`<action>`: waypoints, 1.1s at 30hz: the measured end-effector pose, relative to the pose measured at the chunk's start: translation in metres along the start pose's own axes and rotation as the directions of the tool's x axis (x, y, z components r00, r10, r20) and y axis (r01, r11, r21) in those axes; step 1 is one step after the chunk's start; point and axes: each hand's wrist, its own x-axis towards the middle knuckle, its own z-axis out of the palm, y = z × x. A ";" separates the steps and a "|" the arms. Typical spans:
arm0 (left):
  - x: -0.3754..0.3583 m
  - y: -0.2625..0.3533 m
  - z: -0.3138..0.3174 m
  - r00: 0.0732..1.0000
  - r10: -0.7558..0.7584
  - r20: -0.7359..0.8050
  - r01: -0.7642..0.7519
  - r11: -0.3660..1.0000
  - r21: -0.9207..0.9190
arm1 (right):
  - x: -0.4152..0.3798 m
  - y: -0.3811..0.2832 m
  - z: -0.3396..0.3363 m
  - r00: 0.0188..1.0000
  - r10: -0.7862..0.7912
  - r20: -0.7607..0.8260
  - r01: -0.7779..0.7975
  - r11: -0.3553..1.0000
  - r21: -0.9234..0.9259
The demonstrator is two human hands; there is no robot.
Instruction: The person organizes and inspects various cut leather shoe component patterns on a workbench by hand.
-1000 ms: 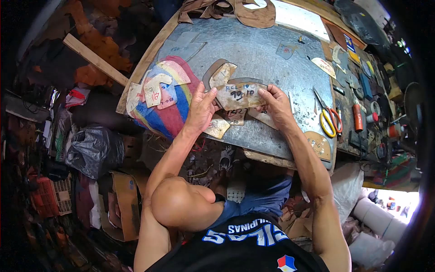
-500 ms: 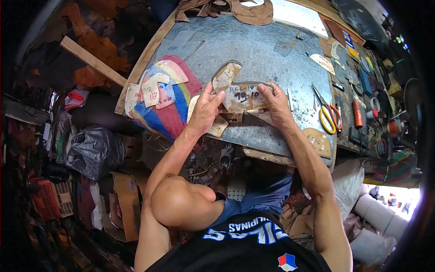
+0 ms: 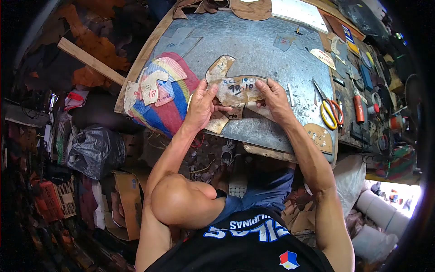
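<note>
A worn, L-shaped pattern piece (image 3: 240, 92) with handwritten letters and numbers is held up over the metal-topped table. My right hand (image 3: 275, 99) pinches its right end, thumb on top and fingers underneath. At the other end, my left hand (image 3: 202, 107) is closed at the piece's lower left edge; some of its fingers show below that edge and the rest are hidden. Beneath the hands, near the table's front edge, lie more pattern pieces (image 3: 216, 125), partly covered.
To the left, several cut patterns (image 3: 154, 86) lie on a striped cloth (image 3: 174, 115). Scissors (image 3: 333, 113), a red cylinder (image 3: 358, 109) and a marked tan pattern (image 3: 318, 137) are at the right. Brown material (image 3: 250, 11) and a white sheet (image 3: 299, 14) lie at the back.
The pattern piece has tilted and shifted slightly left. My left hand has moved a little lower, with its fingers now showing under the piece. My right hand keeps its pinch.
</note>
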 end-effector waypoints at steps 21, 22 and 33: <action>-0.001 -0.001 -0.001 1.000 -0.007 -0.023 0.006 1.000 -0.017 | -0.001 -0.004 0.003 0.999 -0.052 0.000 0.052 0.996 -0.070; -0.001 -0.001 -0.001 1.000 -0.007 -0.021 0.006 1.000 -0.016 | -0.002 -0.005 0.004 0.999 -0.051 -0.009 0.050 0.996 -0.076; 0.001 0.002 0.000 0.997 0.009 -0.072 -0.010 1.000 -0.010 | -0.002 -0.002 0.003 0.995 -0.097 0.021 0.098 0.991 -0.090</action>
